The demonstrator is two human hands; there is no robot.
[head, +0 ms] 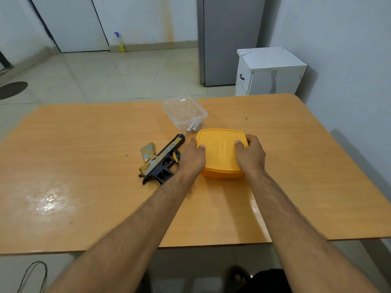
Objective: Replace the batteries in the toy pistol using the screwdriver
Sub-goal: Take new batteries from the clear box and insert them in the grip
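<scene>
Both hands, left (193,158) and right (250,154), grip the yellow plastic lidded box (221,154) mid-counter (84,166), thumbs on its lid. Black-and-gold toy pistol (161,160) lies just left; clear plastic tub (185,113) with batteries (193,127) sits toward the far edge.

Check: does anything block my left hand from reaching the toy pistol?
Nothing visible does. The left hand grips the yellow box with the right hand. The toy pistol lies uncovered beside the left wrist on the table.

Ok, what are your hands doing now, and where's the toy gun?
Left hand, right hand grip yellow box. Toy pistol beside left hand, untouched. Batteries in clear tub.
</scene>
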